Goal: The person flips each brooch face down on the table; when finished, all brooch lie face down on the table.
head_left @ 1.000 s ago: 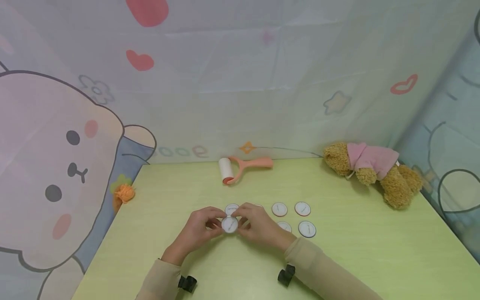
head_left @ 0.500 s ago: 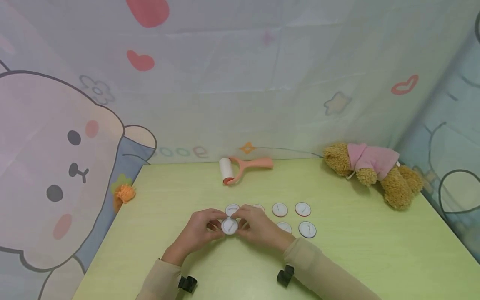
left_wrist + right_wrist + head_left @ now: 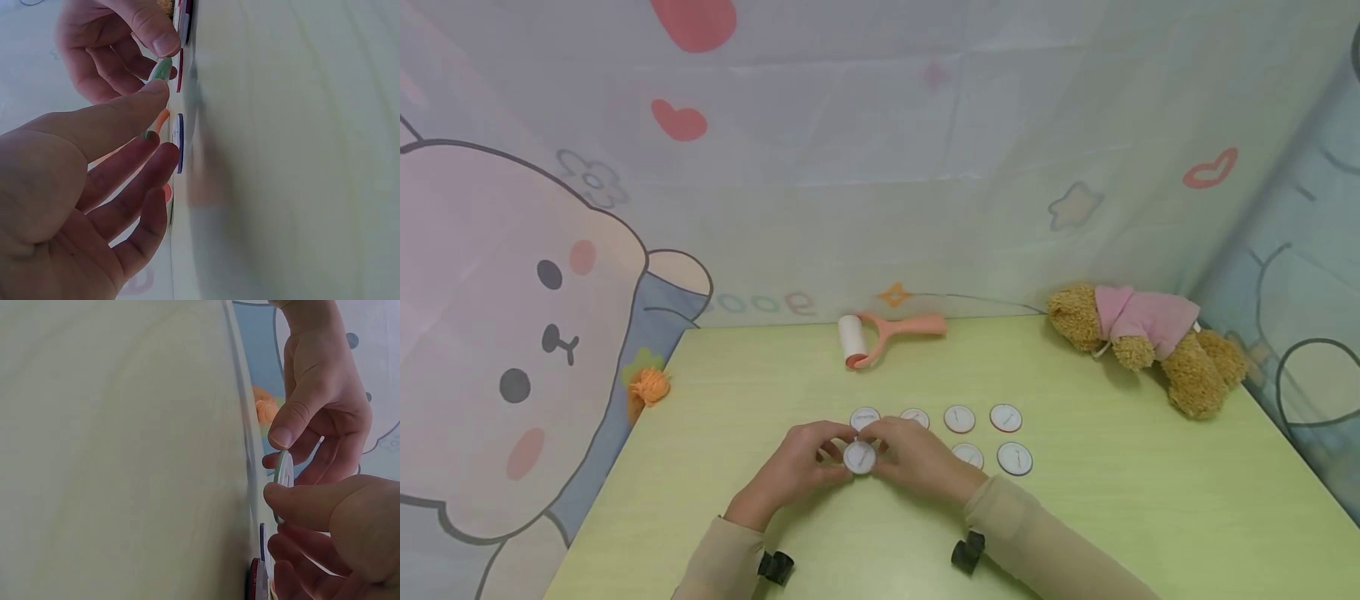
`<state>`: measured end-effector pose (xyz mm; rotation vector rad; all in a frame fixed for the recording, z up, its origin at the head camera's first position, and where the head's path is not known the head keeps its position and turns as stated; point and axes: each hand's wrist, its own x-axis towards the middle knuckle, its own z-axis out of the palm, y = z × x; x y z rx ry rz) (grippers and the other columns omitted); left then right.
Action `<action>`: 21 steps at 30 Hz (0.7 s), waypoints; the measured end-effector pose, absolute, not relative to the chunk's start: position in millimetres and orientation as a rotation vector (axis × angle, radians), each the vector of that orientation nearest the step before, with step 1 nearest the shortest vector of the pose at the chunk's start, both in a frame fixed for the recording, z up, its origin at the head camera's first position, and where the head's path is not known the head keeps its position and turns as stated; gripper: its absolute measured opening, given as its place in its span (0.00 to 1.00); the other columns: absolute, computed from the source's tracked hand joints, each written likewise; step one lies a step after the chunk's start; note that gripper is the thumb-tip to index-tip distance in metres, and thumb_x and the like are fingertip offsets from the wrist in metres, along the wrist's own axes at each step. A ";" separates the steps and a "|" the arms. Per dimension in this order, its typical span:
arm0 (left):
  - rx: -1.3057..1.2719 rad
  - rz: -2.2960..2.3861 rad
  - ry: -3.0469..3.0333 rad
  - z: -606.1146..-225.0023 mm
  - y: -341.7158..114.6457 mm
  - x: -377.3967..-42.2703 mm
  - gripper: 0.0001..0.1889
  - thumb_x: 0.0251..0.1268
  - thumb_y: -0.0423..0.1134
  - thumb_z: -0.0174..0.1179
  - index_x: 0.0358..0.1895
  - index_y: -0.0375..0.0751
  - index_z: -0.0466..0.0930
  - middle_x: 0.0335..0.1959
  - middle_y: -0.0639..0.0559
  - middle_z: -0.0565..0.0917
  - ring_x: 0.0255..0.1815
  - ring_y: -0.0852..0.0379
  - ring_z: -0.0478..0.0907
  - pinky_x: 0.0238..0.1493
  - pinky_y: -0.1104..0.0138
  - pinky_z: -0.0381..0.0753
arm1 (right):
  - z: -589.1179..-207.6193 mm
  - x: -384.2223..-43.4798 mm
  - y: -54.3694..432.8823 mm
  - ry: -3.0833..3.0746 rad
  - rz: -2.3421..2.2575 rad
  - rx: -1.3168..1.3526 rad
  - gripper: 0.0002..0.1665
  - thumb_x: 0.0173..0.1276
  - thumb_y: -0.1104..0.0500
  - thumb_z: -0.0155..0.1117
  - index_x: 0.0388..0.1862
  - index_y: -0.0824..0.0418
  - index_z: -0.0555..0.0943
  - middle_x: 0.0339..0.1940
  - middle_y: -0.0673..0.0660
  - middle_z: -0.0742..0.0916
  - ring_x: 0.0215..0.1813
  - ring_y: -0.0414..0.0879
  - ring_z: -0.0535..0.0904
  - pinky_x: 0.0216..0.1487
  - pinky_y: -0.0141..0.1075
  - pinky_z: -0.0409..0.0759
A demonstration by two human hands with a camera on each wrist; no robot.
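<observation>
Between both hands is a round pin-back badge (image 3: 860, 457), its white back with the pin facing up in the head view. My left hand (image 3: 805, 462) pinches its left edge with thumb and fingers. On the opposite edge, my right hand (image 3: 921, 462) pinches it the same way. The right wrist view shows the badge (image 3: 285, 475) edge-on with a green rim, raised off the table. Just beyond the fingers lies another badge (image 3: 865, 417), pin side up. More badges, among them a dark-rimmed one (image 3: 1015, 458), lie to the right; my right hand partly covers some.
A lint roller (image 3: 853, 340) with an orange handle lies at the table's back edge. At the back right, a teddy bear (image 3: 1150, 329) in a pink top lies on its side. An orange yarn-like tuft (image 3: 651, 387) sits at the left edge.
Both hands and the badge between them have shifted slightly toward the person. More of the badge behind the right hand now shows. The other things have stayed put.
</observation>
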<state>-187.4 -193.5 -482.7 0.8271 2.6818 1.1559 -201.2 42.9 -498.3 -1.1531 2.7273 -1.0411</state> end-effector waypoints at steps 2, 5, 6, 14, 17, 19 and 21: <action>0.839 1.136 2.679 -484.1 -194.1 -188.0 0.25 0.57 0.30 0.79 0.60 0.41 0.85 0.55 0.47 0.88 0.45 0.50 0.87 0.44 0.60 0.87 | -497.5 -200.3 41.2 2.729 -1.015 -1.137 0.19 0.67 0.61 0.77 0.56 0.57 0.85 0.52 0.51 0.89 0.51 0.44 0.84 0.55 0.37 0.82; 0.846 1.109 2.680 -486.2 -194.1 -188.5 0.26 0.57 0.31 0.79 0.61 0.41 0.85 0.53 0.49 0.88 0.45 0.51 0.87 0.45 0.61 0.86 | -497.4 -199.3 39.3 2.735 -0.976 -1.139 0.20 0.65 0.61 0.79 0.55 0.57 0.84 0.52 0.51 0.89 0.53 0.45 0.84 0.57 0.38 0.82; 0.847 1.100 2.682 -486.5 -194.0 -188.6 0.26 0.57 0.31 0.79 0.61 0.41 0.85 0.52 0.49 0.88 0.45 0.52 0.87 0.45 0.62 0.86 | -497.8 -199.6 39.0 2.736 -0.964 -1.144 0.20 0.65 0.61 0.79 0.54 0.57 0.84 0.51 0.51 0.89 0.53 0.45 0.84 0.57 0.38 0.82; 0.863 1.036 2.689 -486.4 -191.0 -188.7 0.29 0.55 0.30 0.80 0.63 0.40 0.83 0.49 0.49 0.88 0.44 0.52 0.86 0.46 0.62 0.86 | -497.0 -200.1 38.5 2.732 -0.906 -1.184 0.20 0.63 0.61 0.80 0.51 0.56 0.83 0.48 0.49 0.89 0.51 0.43 0.83 0.56 0.38 0.81; 0.872 1.002 2.703 -486.6 -190.2 -188.3 0.30 0.54 0.30 0.80 0.63 0.41 0.83 0.48 0.49 0.88 0.43 0.53 0.85 0.46 0.62 0.86 | -496.4 -200.0 38.2 2.736 -0.886 -1.187 0.19 0.63 0.61 0.80 0.51 0.56 0.83 0.47 0.49 0.89 0.50 0.43 0.83 0.55 0.37 0.81; 0.875 0.987 2.713 -486.6 -189.6 -187.7 0.30 0.54 0.30 0.80 0.62 0.41 0.83 0.47 0.49 0.88 0.43 0.53 0.85 0.46 0.61 0.86 | -496.8 -200.0 37.9 2.739 -0.875 -1.185 0.19 0.63 0.61 0.80 0.51 0.56 0.83 0.47 0.49 0.89 0.49 0.42 0.83 0.55 0.37 0.81; 0.876 0.976 2.720 -486.6 -189.4 -187.4 0.29 0.53 0.30 0.81 0.61 0.42 0.84 0.47 0.49 0.88 0.42 0.53 0.84 0.46 0.61 0.85 | -496.7 -199.7 37.8 2.741 -0.868 -1.186 0.19 0.63 0.61 0.80 0.51 0.56 0.83 0.46 0.49 0.89 0.49 0.42 0.83 0.54 0.37 0.81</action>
